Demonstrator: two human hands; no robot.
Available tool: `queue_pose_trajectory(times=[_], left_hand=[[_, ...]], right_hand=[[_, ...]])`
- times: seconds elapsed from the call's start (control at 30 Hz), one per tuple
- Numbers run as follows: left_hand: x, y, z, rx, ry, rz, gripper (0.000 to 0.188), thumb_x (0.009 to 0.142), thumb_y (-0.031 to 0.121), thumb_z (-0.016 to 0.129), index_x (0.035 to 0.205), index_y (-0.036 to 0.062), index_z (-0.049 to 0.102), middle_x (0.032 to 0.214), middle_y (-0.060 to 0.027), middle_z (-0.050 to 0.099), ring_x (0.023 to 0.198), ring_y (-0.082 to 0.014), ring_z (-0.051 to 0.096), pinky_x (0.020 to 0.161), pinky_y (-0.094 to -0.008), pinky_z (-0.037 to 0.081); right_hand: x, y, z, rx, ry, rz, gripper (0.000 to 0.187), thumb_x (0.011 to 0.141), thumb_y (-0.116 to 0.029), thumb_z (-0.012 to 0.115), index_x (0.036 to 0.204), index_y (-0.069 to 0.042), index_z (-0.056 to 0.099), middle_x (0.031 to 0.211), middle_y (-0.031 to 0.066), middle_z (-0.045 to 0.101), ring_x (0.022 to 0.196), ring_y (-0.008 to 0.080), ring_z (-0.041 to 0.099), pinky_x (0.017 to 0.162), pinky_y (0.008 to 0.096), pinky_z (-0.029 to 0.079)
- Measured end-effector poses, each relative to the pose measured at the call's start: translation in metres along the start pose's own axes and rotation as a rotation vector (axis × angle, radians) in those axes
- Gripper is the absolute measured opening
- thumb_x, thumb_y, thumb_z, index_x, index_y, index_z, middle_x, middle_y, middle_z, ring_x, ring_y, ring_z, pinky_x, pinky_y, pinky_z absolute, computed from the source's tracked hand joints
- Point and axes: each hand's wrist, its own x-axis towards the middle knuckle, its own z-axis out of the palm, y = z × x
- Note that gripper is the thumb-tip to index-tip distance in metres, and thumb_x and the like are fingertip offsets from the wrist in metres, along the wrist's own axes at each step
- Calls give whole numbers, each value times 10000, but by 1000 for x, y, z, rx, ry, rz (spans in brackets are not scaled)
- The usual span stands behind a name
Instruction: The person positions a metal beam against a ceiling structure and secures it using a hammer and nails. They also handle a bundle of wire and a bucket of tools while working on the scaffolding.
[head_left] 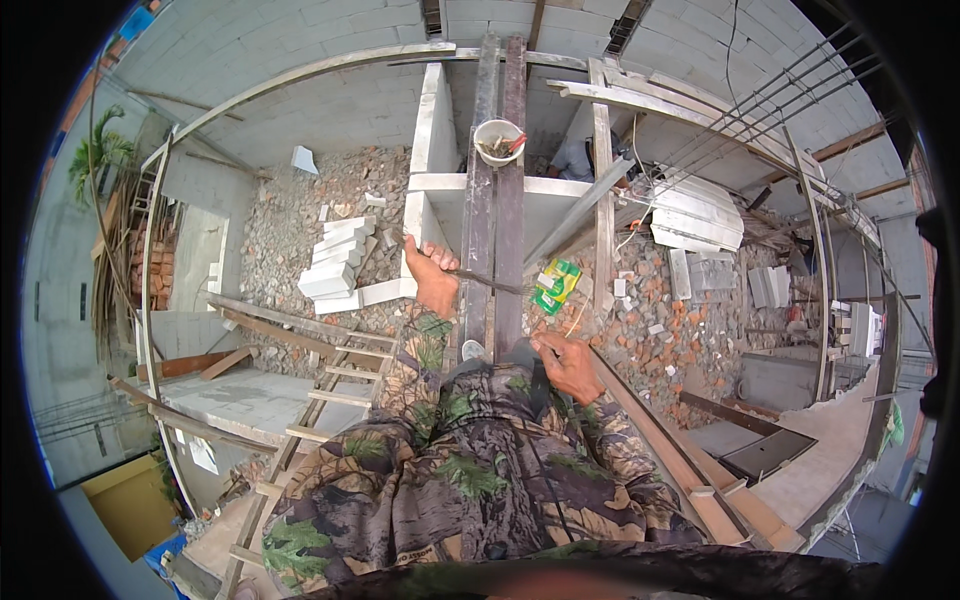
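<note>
My left hand (434, 277) is closed around a bundle of thin dark wire (490, 283), whose loose strands stick out to the right across the planks. Lower and to the right, my right hand (568, 366) is pinched near my waist; whatever its fingers hold is too small to make out. Both forearms wear camouflage sleeves. Beyond my hands, a white bucket (499, 130) rests on two long dark planks (509, 220), with small pieces and something red-handled inside. One of my shoes (473, 349) shows on the planks.
Far below lies rubble-strewn ground (370, 190) with stacked white blocks (337, 255) and a green-yellow bag (556, 286). A wooden ladder (340, 398) leans at left. Steel rods (790, 95) jut in at upper right. Another person (575, 160) is partly hidden below, behind timber.
</note>
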Motion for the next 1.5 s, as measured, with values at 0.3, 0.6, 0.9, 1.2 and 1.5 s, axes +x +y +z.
queue_pose_trajectory(times=[0.3, 0.6, 0.9, 1.2, 1.5], left_hand=[[105, 149, -31, -147, 323, 373, 459, 1043, 495, 370, 719, 173, 319, 564, 34, 290, 432, -143, 282, 437, -315, 265], [178, 283, -33, -155, 303, 593, 391, 1055, 453, 417, 782, 179, 364, 567, 33, 294, 466, -128, 333, 459, -298, 314], [197, 316, -21, 114, 416, 624, 330, 1059, 330, 479, 783, 152, 445, 616, 18, 440, 546, -146, 457, 526, -330, 414], [337, 305, 7, 525, 611, 357, 189, 997, 238, 578, 857, 110, 571, 617, 5, 478, 545, -168, 498, 516, -323, 444], [476, 305, 109, 772, 546, 215, 180, 949, 169, 682, 925, -6, 648, 598, -21, 463, 476, -176, 444, 481, -342, 409]], right_hand=[[68, 69, -110, -121, -113, 291, 287, 920, -230, 696, 1075, 5, 753, 988, 190, 762, 879, 316, 732, 815, 390, 545], [233, 172, -215, 102, 140, 435, 321, 935, -273, 718, 984, 43, 745, 825, 29, 704, 776, 129, 605, 736, 318, 493], [307, 244, -252, 220, 535, 402, 310, 968, -266, 681, 1018, 36, 728, 718, -39, 542, 621, 62, 430, 558, 272, 336], [440, 267, -226, 313, 655, 423, 219, 970, -183, 651, 891, 17, 693, 657, -61, 490, 582, 39, 387, 522, 256, 282], [595, 233, -231, 267, 688, 421, 231, 979, -194, 644, 914, 18, 707, 635, -52, 488, 577, 50, 411, 523, 262, 306]])
